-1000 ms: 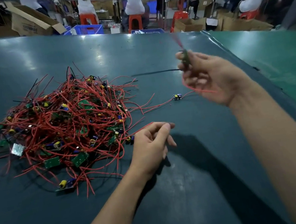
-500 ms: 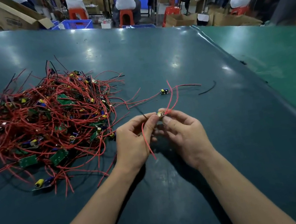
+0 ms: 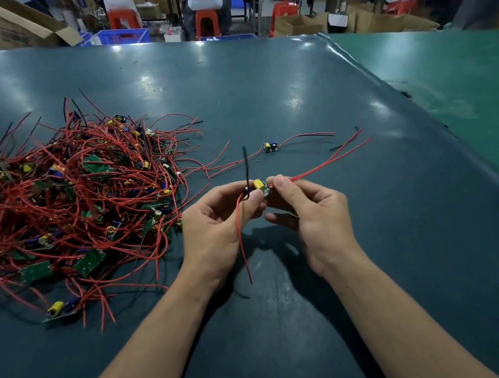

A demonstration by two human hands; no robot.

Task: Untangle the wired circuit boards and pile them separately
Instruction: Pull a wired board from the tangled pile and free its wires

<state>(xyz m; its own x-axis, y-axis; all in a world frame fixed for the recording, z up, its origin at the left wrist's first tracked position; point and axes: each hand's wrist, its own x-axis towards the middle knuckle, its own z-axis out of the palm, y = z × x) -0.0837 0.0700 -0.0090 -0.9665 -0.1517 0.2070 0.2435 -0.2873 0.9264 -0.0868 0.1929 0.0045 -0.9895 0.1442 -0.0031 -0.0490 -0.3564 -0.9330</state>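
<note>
A big tangle of red-wired green circuit boards (image 3: 73, 200) lies on the left of the dark green table (image 3: 258, 89). Between my hands I hold one small board with a yellow part (image 3: 261, 186) above the table. My left hand (image 3: 215, 227) pinches its left end, where a red wire hangs down and a black wire sticks up. My right hand (image 3: 314, 211) pinches its right end, from which two red wires run out to the right. One separated board (image 3: 269, 146) lies alone on the table beyond my hands, its wires spread left and right.
The table's raised right edge (image 3: 428, 128) borders a lighter green surface (image 3: 470, 82). Beyond the far edge are a blue crate (image 3: 122, 36), cardboard boxes (image 3: 19, 25), red stools and seated people at benches.
One second ago my right hand was raised with a board and my left hand rested on the table. Both hands now pinch that board together; its red wires now stretch out to the right.
</note>
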